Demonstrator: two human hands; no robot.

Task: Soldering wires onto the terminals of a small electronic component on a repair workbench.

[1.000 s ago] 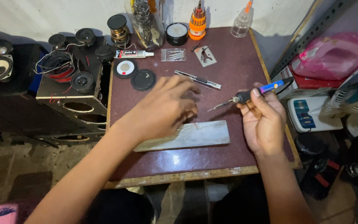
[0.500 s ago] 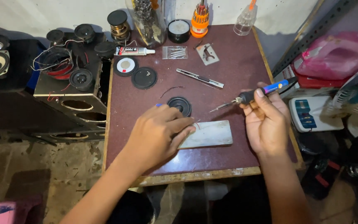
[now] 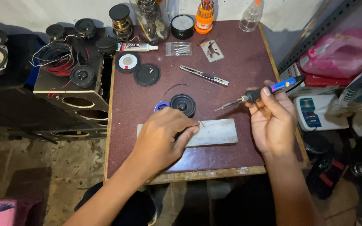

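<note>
1. Dark red wooden tabletop (image 3: pixel 248 62), worn front edge, carries everything below.
2. Grey rectangular metal slab (image 3: pixel 214 132) lies flat near the front edge, between both hands.
3. Left hand (image 3: pixel 162 138) rests on the slab's left part, fingers curled, pinching a thin wire end (image 3: pixel 200 124) against it.
4. Right hand (image 3: pixel 273 121) hovers right of the slab, clenched around a black-and-blue soldering iron (image 3: pixel 258 94); tip points left, above the table.
5. Small round black speaker driver (image 3: pixel 182 104) sits just behind the left hand, next to a blue ring (image 3: pixel 160 106).

Left hand (image 3: pixel 162 136) hides slab's (image 3: pixel 214 132) near end (pinched item indiscernible)
</note>
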